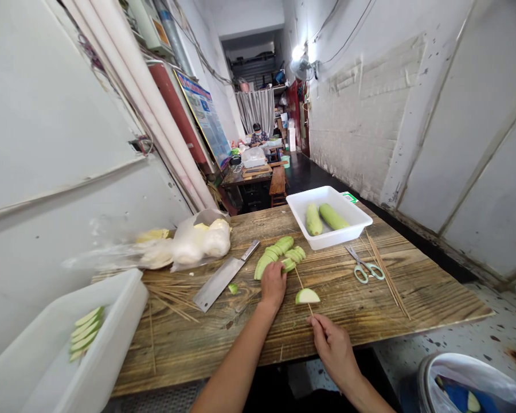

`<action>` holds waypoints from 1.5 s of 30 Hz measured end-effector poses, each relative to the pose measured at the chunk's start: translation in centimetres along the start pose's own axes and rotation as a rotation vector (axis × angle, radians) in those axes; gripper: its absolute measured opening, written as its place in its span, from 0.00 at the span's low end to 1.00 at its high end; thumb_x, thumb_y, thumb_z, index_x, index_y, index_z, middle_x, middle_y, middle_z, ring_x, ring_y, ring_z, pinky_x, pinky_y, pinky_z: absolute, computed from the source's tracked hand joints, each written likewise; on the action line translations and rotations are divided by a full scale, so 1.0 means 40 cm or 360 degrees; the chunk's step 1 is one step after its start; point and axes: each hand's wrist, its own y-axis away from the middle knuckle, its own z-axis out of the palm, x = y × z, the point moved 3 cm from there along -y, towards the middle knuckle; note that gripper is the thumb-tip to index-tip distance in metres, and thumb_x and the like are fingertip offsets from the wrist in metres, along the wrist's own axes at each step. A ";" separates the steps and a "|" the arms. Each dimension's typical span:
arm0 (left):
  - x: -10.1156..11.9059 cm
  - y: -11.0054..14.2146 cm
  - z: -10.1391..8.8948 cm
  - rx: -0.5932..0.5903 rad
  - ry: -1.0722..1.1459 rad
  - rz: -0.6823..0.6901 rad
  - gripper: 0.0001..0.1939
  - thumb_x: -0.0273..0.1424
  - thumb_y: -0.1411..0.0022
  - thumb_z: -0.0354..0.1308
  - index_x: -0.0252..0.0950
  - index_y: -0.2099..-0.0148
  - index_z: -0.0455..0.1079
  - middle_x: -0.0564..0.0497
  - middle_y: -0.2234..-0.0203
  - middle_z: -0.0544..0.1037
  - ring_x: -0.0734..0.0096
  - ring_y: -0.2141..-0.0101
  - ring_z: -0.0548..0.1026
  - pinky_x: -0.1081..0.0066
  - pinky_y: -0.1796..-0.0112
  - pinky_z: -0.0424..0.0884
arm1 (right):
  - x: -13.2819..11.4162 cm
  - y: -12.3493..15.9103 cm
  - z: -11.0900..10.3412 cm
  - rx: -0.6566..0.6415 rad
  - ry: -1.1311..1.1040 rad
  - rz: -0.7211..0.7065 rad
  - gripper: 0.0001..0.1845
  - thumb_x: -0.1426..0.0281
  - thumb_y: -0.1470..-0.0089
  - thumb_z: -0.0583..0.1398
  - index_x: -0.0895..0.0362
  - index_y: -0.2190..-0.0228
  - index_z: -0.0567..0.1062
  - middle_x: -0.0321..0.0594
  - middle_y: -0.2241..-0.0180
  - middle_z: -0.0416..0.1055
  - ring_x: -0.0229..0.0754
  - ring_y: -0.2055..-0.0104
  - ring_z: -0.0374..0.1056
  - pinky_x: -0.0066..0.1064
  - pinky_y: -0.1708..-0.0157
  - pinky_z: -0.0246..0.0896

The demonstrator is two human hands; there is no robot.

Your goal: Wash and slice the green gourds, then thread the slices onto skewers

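My right hand (332,344) pinches the near end of a thin wooden skewer (300,279). A half-round zucchini slice (308,296), pale with a green rim, is threaded on it. My left hand (274,285) is closed at the near side of the cut zucchini, its fingertips on a slice (288,265); the grip is partly hidden. Behind the fingers, more cut zucchini slices (275,250) lie fanned out on the wooden table (258,338). Left of my left hand lies a cleaver (223,280), with a small green zucchini end (233,288) beside its blade.
A white tray (361,221) holds two whole zucchini. Scissors (361,269) and loose skewers (389,275) lie at right. More skewers (172,292), plastic bags (189,246) and a white bin (129,292) with skewered slices are left. A lined bucket (430,373) stands lower right. Someone sits far back.
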 end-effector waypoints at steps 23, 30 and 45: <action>-0.015 0.041 -0.064 0.0066 0.2519 -0.1632 0.04 0.22 0.41 0.54 0.29 0.61 0.66 0.45 0.72 0.76 0.72 0.74 0.76 0.75 0.74 0.73 | -0.023 0.035 0.013 -0.0146 0.0399 -0.0530 0.18 0.72 0.40 0.47 0.62 0.58 0.75 0.47 0.66 0.78 0.43 0.69 0.76 0.30 0.65 0.71; -0.004 0.041 -0.073 0.0128 0.2616 -0.1645 0.08 0.21 0.41 0.53 0.28 0.57 0.66 0.40 0.66 0.77 0.61 0.62 0.77 0.64 0.61 0.75 | -0.016 0.031 0.014 -0.0221 0.0284 -0.0422 0.18 0.72 0.40 0.48 0.61 0.57 0.75 0.44 0.71 0.78 0.43 0.69 0.75 0.30 0.64 0.71; 0.017 0.042 -0.087 0.0201 0.2596 -0.1694 0.10 0.19 0.41 0.52 0.29 0.56 0.66 0.43 0.68 0.78 0.65 0.66 0.78 0.66 0.63 0.76 | -0.012 0.030 0.010 -0.0249 0.0204 -0.0392 0.19 0.70 0.40 0.48 0.59 0.56 0.75 0.47 0.65 0.78 0.43 0.66 0.75 0.29 0.65 0.70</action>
